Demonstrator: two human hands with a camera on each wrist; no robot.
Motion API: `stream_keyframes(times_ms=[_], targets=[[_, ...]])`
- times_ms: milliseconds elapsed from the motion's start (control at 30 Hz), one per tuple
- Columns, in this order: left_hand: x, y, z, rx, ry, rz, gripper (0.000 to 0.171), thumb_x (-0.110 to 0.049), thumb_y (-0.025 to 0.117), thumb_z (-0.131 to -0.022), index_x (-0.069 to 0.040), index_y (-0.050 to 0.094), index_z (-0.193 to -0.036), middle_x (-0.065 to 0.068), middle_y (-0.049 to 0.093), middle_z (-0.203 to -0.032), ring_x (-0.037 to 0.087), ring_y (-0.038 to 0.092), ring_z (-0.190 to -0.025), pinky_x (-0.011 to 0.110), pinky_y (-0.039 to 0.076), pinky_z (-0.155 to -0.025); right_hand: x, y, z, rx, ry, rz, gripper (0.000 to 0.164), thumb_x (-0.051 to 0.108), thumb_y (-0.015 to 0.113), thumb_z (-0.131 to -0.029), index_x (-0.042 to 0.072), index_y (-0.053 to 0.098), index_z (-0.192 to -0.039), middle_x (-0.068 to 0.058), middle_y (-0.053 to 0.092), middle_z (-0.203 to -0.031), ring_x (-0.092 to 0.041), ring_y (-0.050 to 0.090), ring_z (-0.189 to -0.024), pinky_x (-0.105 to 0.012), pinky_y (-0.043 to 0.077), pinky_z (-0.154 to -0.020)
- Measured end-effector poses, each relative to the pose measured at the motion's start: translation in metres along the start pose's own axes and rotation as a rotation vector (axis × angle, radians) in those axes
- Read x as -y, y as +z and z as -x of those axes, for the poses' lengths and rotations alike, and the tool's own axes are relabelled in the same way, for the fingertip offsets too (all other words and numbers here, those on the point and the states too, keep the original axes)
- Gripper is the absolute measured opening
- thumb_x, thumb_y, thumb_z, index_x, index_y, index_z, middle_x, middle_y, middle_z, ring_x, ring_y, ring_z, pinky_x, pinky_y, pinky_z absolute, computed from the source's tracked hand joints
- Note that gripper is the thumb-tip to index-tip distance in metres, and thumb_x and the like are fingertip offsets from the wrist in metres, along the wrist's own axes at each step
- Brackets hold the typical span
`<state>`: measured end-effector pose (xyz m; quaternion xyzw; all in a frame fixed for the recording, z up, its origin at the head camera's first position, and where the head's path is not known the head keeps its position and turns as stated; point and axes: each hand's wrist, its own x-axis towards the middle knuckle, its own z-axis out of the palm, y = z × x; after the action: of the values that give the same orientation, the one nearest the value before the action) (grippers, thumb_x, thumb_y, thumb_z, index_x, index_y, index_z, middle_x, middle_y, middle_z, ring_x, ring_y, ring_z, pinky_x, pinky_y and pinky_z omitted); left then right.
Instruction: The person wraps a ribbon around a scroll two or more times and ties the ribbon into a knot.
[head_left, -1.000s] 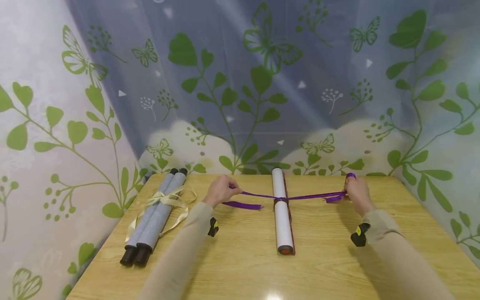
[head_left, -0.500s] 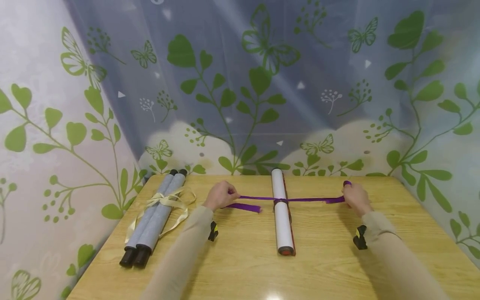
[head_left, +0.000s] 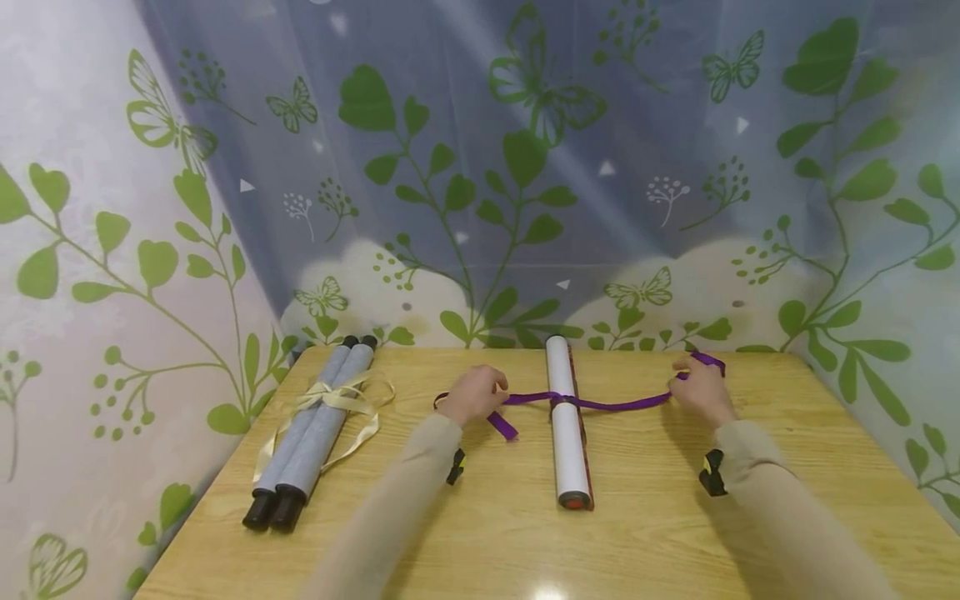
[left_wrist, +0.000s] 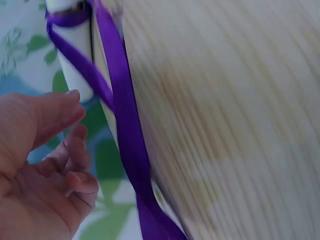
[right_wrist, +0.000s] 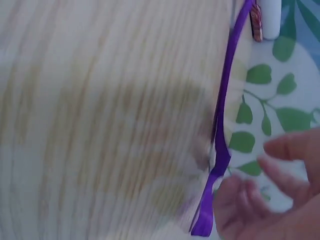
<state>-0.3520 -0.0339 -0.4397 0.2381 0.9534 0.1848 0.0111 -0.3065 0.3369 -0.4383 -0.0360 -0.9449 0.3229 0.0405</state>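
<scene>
A white rolled scroll [head_left: 570, 458] with a dark, red-centred end lies lengthwise on the table. Purple ribbon [head_left: 618, 407] is tied around its middle, its tails running out to both sides. My left hand [head_left: 474, 393] is over the left tail; in the left wrist view its fingers [left_wrist: 82, 182] are loosely bent with nothing between them, and the ribbon [left_wrist: 125, 105] passes beside them. Over the right tail is my right hand [head_left: 703, 393]. Its fingers [right_wrist: 285, 172] are also loose and apart from the ribbon [right_wrist: 222, 150] in the right wrist view.
Two grey-blue rolled scrolls [head_left: 326, 433] with black ends lie side by side at the left, tied with a cream ribbon [head_left: 333, 398]. The wooden table [head_left: 480, 533] meets a leaf-patterned curtain [head_left: 420, 308] at its back edge.
Both hands have let go of the purple ribbon. The left hand has moved right, toward the scroll, and the right hand slightly left. The tails, taut before, now lie slack.
</scene>
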Motion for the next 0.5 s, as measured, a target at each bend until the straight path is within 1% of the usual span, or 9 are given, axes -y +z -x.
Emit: stream_keyframes(times_ms=[67, 100, 133, 167, 267, 300, 367, 467, 500], targets=[[-0.010, 0.006, -0.004, 0.020, 0.015, -0.048, 0.028, -0.023, 0.064, -0.096, -0.009, 0.068, -0.119, 0.007, 0.072, -0.102, 0.018, 0.065, -0.087, 0.034, 0.053, -0.080, 0.004, 0.006, 0.000, 0.062, -0.065, 0.029, 0.046, 0.015, 0.048, -0.096, -0.010, 0.050, -0.133, -0.028, 0.064, -0.096, -0.034, 0.058, -0.074, -0.041, 0.048, -0.064], [-0.015, 0.009, -0.005, 0.026, 0.020, -0.070, 0.031, -0.024, 0.064, -0.095, -0.011, 0.066, -0.123, 0.007, 0.072, -0.105, 0.019, 0.066, -0.089, 0.034, 0.053, -0.082, 0.007, 0.009, 0.001, 0.114, -0.091, 0.033, 0.043, 0.016, 0.049, -0.098, -0.010, 0.050, -0.133, -0.028, 0.066, -0.101, -0.029, 0.058, -0.071, -0.039, 0.048, -0.062], [-0.019, 0.013, -0.006, 0.032, 0.021, -0.088, 0.035, -0.025, 0.064, -0.095, -0.012, 0.064, -0.127, 0.007, 0.072, -0.110, 0.020, 0.067, -0.094, 0.035, 0.053, -0.085, 0.009, 0.012, 0.001, 0.162, -0.115, 0.042, 0.043, 0.017, 0.049, -0.100, -0.009, 0.051, -0.134, -0.024, 0.067, -0.096, -0.022, 0.056, -0.063, -0.035, 0.046, -0.057], [-0.024, 0.016, -0.007, 0.039, 0.025, -0.104, 0.038, -0.026, 0.064, -0.095, -0.013, 0.061, -0.131, 0.007, 0.071, -0.114, 0.021, 0.067, -0.099, 0.036, 0.053, -0.088, 0.010, 0.015, 0.001, 0.212, -0.138, 0.061, 0.043, 0.018, 0.048, -0.101, -0.008, 0.050, -0.135, -0.023, 0.068, -0.096, -0.018, 0.052, -0.061, -0.032, 0.043, -0.056], [-0.034, 0.022, -0.008, 0.062, 0.020, -0.124, 0.044, -0.025, 0.065, -0.094, -0.014, 0.057, -0.135, 0.008, 0.070, -0.120, 0.023, 0.067, -0.105, 0.036, 0.053, -0.089, 0.012, 0.020, 0.001, 0.278, -0.222, 0.126, 0.039, 0.019, 0.048, -0.102, -0.006, 0.054, -0.131, -0.026, 0.068, -0.105, -0.025, 0.061, -0.072, -0.039, 0.048, -0.064], [-0.037, 0.023, -0.008, 0.069, 0.017, -0.128, 0.041, -0.025, 0.065, -0.094, -0.014, 0.058, -0.133, 0.007, 0.071, -0.116, 0.022, 0.067, -0.100, 0.036, 0.054, -0.086, 0.012, 0.021, 0.002, 0.284, -0.237, 0.149, 0.036, 0.019, 0.048, -0.102, -0.006, 0.056, -0.127, -0.028, 0.066, -0.112, -0.027, 0.061, -0.078, -0.041, 0.047, -0.068], [-0.040, 0.026, -0.008, 0.065, 0.013, -0.140, 0.030, -0.023, 0.066, -0.093, -0.013, 0.063, -0.121, 0.005, 0.072, -0.104, 0.019, 0.067, -0.089, 0.032, 0.054, -0.077, 0.012, 0.021, 0.004, 0.289, -0.226, 0.180, 0.031, 0.020, 0.047, -0.102, -0.005, 0.061, -0.116, -0.026, 0.066, -0.107, -0.028, 0.060, -0.079, -0.041, 0.046, -0.070], [-0.041, 0.029, -0.009, 0.045, -0.001, -0.137, 0.010, -0.021, 0.066, -0.092, -0.012, 0.068, -0.096, 0.002, 0.070, -0.085, 0.015, 0.061, -0.074, 0.029, 0.050, -0.065, 0.011, 0.021, 0.005, 0.316, -0.125, 0.163, 0.033, 0.026, 0.047, -0.103, 0.001, 0.064, -0.091, -0.012, 0.064, -0.074, -0.020, 0.053, -0.060, -0.035, 0.045, -0.059], [-0.040, 0.029, -0.009, 0.031, -0.008, -0.128, 0.010, -0.021, 0.066, -0.092, -0.012, 0.069, -0.089, 0.001, 0.069, -0.082, 0.015, 0.060, -0.071, 0.028, 0.049, -0.062, 0.009, 0.021, 0.006, 0.328, -0.092, 0.157, 0.036, 0.029, 0.047, -0.103, 0.004, 0.062, -0.082, -0.007, 0.060, -0.066, -0.016, 0.047, -0.054, -0.031, 0.042, -0.054]])
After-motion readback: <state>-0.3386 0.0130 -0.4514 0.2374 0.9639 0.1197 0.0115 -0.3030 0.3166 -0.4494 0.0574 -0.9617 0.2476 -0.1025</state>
